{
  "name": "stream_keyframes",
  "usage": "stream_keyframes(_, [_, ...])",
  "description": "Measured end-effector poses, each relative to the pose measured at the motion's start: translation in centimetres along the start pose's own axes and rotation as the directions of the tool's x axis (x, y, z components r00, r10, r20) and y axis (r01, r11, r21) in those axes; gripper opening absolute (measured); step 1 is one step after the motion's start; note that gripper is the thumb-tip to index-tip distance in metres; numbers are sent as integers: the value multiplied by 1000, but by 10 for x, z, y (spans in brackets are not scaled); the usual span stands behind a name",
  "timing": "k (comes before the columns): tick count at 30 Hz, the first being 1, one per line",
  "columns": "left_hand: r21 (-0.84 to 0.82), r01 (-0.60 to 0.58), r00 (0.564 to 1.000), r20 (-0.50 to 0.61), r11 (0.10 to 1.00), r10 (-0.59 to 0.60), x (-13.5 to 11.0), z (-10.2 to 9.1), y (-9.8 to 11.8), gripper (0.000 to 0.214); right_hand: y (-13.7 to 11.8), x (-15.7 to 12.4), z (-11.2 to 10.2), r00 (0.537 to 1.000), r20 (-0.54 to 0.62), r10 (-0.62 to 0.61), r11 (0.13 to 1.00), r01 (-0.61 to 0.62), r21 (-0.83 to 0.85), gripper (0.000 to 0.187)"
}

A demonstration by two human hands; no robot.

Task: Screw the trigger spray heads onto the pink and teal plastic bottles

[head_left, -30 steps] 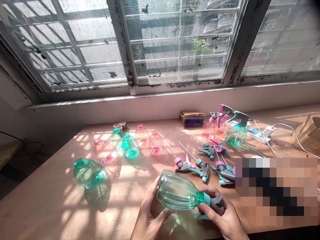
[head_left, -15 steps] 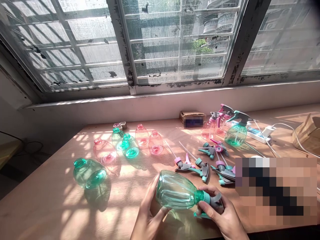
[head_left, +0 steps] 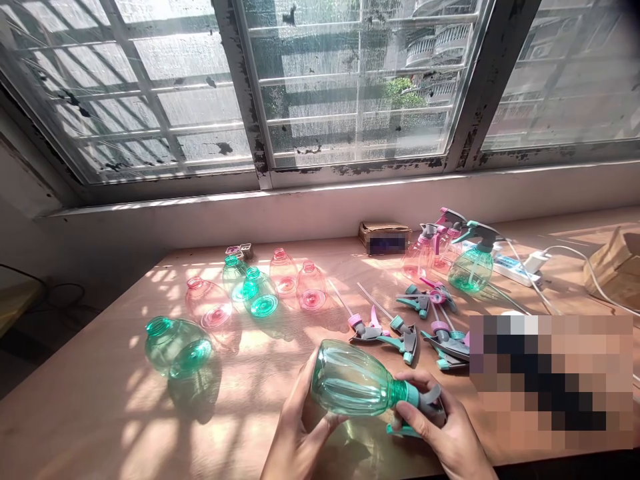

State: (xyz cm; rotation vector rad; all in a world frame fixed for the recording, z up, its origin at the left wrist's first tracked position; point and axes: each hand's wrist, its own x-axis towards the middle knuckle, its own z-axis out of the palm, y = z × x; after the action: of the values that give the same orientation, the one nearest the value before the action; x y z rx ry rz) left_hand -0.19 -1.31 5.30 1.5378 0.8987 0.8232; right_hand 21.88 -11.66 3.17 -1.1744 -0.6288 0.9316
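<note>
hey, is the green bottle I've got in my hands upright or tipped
Tipped: the green bottle is held nearly sideways, base at the left hand, spray head at the right hand.

And in streams hard sun through the window, dappling the table left of the left hand with barred shadows, while pixelation masks a patch right of the right hand.

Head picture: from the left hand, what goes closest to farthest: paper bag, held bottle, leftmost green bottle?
1. Held bottle: touching the left hand.
2. Leftmost green bottle: off to the left.
3. Paper bag: way over at the right edge.
</note>
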Motion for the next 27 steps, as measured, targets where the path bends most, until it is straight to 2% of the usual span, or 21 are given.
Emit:
stream_keyframes(5, [-53, 44, 999, 17, 998, -44, -2, -1, 0, 93, 2, -1, 1, 1000, 4, 8, 1000, -8, -20, 44])
stream_keyframes(10, [-1, 63, 998, 28, 998, -63, -2, -4, 0, 85, 1, -1, 1, 1000, 12, 24, 999, -24, -20, 46])
stream_keyframes(14, [13, 33, 999, -7, 999, -33, -2, -1, -2, 86, 0, -1, 0, 1000, -8, 24, 999, -25, -38, 49])
stream_keyframes(21, [-49, 41, 996, -73, 998, -44, -6, 1, -6, 96, -1, -2, 2, 999, 39, 28, 998, -25, -55, 45])
stream_keyframes(27, [6, 47, 998, -30, 999, -46, -3, -2, -3, 95, 1, -2, 2, 999, 45, 25, 999, -23, -37, 42])
